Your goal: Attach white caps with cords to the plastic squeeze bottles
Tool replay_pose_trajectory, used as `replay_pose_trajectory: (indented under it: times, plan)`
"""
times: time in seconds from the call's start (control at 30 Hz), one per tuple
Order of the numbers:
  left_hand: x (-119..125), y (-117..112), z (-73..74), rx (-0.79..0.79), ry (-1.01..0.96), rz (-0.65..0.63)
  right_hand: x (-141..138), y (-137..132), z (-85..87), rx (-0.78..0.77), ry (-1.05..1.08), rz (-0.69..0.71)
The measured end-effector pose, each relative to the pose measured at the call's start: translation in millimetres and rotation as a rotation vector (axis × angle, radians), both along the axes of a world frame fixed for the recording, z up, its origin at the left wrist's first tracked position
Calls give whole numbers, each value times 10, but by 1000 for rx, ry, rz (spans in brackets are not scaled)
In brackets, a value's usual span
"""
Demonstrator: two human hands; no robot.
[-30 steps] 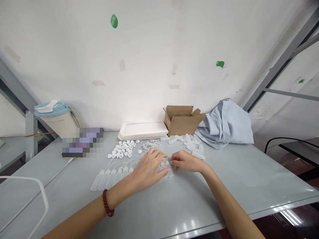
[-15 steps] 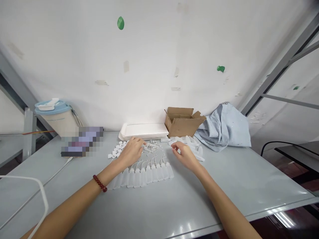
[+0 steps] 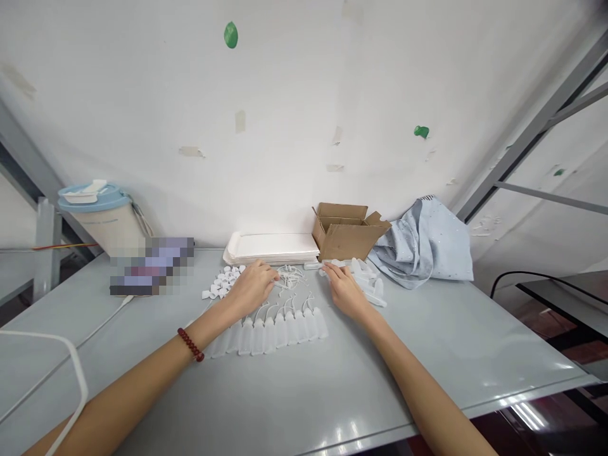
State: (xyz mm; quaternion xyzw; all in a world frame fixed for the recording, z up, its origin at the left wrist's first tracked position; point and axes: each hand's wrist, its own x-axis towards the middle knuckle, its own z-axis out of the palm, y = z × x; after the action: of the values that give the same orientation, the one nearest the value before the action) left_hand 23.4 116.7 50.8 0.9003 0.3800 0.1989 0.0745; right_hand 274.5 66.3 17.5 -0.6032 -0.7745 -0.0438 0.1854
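My left hand (image 3: 255, 286) is closed at the near side of a small heap of thin white tubes (image 3: 292, 277). Its fingertips are pressed together, and what they hold, if anything, is too small to tell. My right hand (image 3: 346, 289) stretches its fingers forward over the left edge of a pile of translucent plastic bottles (image 3: 373, 285). One small clear bottle (image 3: 312, 266) lies just beyond those fingertips; contact cannot be made out. Between my forearms, a row of translucent bottles (image 3: 270, 334) lies side by side, with thin white tubes sticking out of their necks. White caps (image 3: 223, 283) are scattered left of my left hand.
Behind the hands, a stack of white trays (image 3: 273, 248) and an open cardboard box (image 3: 346, 240) stand against the wall. A light blue cloth bag (image 3: 432, 247) is at right. At left are a large lidded cup (image 3: 104, 221) and a phone (image 3: 154, 266) on a white cable.
My right hand has moved slightly forward and its fingers have straightened toward the bottles. My left hand stays almost in place by the tubes. The view has shifted slightly.
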Motion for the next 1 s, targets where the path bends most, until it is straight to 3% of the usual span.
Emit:
replay_pose_trajectory:
  times: [0.23, 0.53, 0.9, 1.0]
  plan:
    - [-108, -147, 60, 15, -64, 52, -32, -15, 20, -45, -29, 7]
    - [-347, -456, -2, -32, -288, 107, -61, -15, 12, -15, 69, -46]
    - [-194, -731, 24, -75, -329, -2, -41, -58, 75, 107, 291, -207]
    - [-195, -761, 87, -177, -386, 33, -60, -83, 130, 159, 380, -211]
